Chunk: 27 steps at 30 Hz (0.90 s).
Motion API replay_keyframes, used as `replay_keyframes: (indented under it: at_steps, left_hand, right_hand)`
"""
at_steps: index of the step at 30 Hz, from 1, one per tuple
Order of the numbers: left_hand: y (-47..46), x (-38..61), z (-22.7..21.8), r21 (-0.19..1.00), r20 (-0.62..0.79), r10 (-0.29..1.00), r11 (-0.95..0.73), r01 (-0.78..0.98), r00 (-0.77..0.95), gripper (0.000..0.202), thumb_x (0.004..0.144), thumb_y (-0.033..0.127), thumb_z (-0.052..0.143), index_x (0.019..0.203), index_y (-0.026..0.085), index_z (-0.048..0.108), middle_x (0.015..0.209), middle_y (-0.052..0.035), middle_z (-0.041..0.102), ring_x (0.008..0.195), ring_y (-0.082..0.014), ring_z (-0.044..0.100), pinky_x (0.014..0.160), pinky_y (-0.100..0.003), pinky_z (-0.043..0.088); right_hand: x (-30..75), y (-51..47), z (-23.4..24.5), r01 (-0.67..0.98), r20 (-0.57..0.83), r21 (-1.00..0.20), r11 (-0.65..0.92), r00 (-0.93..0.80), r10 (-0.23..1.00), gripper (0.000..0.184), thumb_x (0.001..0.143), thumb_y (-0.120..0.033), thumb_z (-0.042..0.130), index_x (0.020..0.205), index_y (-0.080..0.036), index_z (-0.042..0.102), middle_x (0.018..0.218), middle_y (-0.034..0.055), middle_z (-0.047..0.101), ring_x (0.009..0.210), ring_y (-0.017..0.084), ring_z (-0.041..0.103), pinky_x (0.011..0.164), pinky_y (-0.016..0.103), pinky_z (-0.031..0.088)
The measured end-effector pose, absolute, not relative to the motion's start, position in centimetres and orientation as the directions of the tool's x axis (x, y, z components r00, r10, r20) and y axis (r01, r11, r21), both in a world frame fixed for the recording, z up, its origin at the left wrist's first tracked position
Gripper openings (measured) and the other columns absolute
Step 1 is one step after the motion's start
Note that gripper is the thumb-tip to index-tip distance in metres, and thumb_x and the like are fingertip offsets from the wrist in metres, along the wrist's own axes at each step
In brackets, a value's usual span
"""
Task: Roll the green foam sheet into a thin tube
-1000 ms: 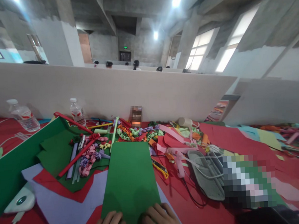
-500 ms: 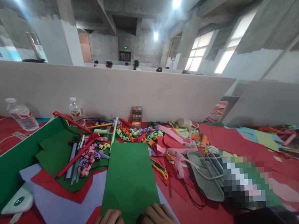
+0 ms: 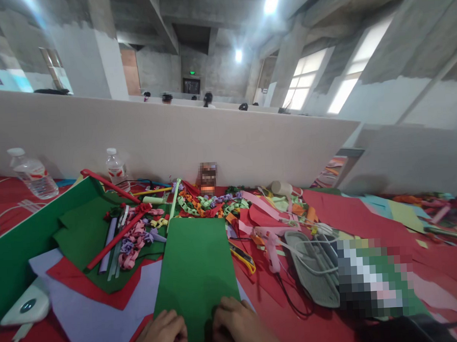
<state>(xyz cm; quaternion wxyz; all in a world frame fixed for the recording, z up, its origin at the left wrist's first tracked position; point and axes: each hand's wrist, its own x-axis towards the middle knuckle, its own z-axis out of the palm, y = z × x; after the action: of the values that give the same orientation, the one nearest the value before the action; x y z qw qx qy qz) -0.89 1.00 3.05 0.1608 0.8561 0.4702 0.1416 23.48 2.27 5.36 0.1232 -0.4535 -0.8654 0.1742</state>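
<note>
A green rectangular card (image 3: pixel 197 264) with rounded far corners lies in front of me, its near edge showing between my hands. My left hand (image 3: pixel 164 331) has its fingers curled over the near left corner. At the near right corner, my right hand (image 3: pixel 233 321) is closed on the card in the same way, knuckles up. Both thumbs are mostly hidden. Lilac paper (image 3: pixel 86 311) and red paper shapes spread out to the left. Just right of the card lies a yellow box cutter (image 3: pixel 244 257), with a pink glue gun (image 3: pixel 271 250) beyond it.
Paper chains (image 3: pixel 211 206) lie along the white partition (image 3: pixel 165 138). Two water bottles (image 3: pixel 117 169) stand at the back left. A grey tray (image 3: pixel 314 284) with a cord is on the right. A green board (image 3: pixel 29 248) stands on the left, near a white device (image 3: pixel 26 306).
Both hands have moved slightly up and forward along the card's sides, and its near edge now shows between them. Other things on the table have stayed put.
</note>
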Motion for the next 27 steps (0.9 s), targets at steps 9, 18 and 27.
replay_keyframes:
  at_steps: [9,18,27]
  left_hand:
    - [1.6,-0.2,3.7,0.121,0.416,0.681,-0.699,0.705,0.603,0.031,0.086,0.004,0.051,0.103,0.025,0.066,0.101,-0.0009,0.074,0.089,-0.0177,0.068,0.075,-0.024,0.051]
    - [0.4,0.4,-0.3,-0.181,0.544,0.527,-0.686,0.705,0.653,0.035,0.096,0.010,0.043,0.117,0.022,0.069,0.107,-0.0060,0.075,0.098,-0.0205,0.066,0.084,-0.028,0.051]
    - [1.1,2.4,3.4,0.228,-0.037,0.853,-0.501,0.835,0.521,0.046,0.081,-0.007,0.042,0.101,0.022,0.071,0.103,-0.0052,0.074,0.094,-0.0234,0.068,0.080,-0.032,0.053]
  right_hand:
    - [22.6,3.3,9.3,0.759,-0.183,-0.552,0.346,-0.515,0.838,0.014,0.085,-0.007,0.059,0.086,-0.018,0.067,0.089,0.0019,0.067,0.079,0.013,0.063,0.067,0.020,0.040]
    - [22.8,3.4,10.0,0.738,-0.130,-0.562,0.374,-0.526,0.841,0.017,0.089,-0.005,0.052,0.085,-0.018,0.061,0.089,0.0018,0.065,0.078,0.013,0.060,0.067,0.020,0.042]
    - [22.1,1.5,4.5,0.757,0.384,-0.037,0.653,-0.593,0.708,0.007,0.090,-0.022,0.066,0.090,-0.023,0.060,0.086,0.0002,0.067,0.080,0.022,0.060,0.072,0.033,0.040]
